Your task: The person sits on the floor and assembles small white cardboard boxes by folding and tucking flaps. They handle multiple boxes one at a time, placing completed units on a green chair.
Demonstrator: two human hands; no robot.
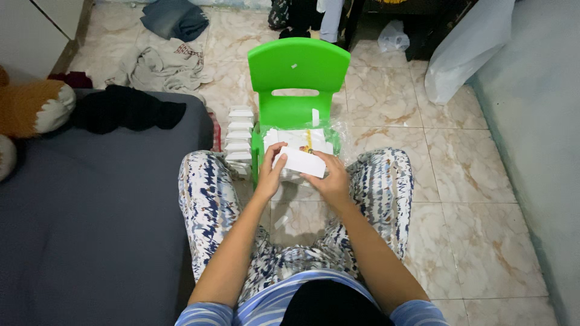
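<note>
Head view: a seated person in patterned trousers works over a small green plastic chair [298, 84] on a marbled tile floor [471, 181]
White card: a flat white rectangular piece [300, 162] is held between both hands just in front of the chair seat; its long axis runs left to right, tilted slightly down toward the right hand
Left hand: the left hand [272, 171] is closed on the card's left end, thumb and fingertips pinching its edge
Right hand: the right hand [331, 178] grips the card's right end from below, fingers curled under it
Packaging: directly beyond the hands, on the chair seat, lies a clear plastic wrapper [302, 140] holding flat white sheets, with a small yellow and orange mark near its middle; what the mark is cannot be told
Stack: just left of the left hand, beside the chair, stands a row of small folded white boxes [239, 136] piled one behind another
Label: a small white sticker [294, 65] sits on the chair back, well beyond the hands
Surroundings: a grey mattress [90, 199] lies far left of the left hand with a black garment [127, 108] on it; crumpled clothes [163, 63] rest on the floor beyond; a pale plastic bag [468, 48] leans far beyond the right hand
</note>
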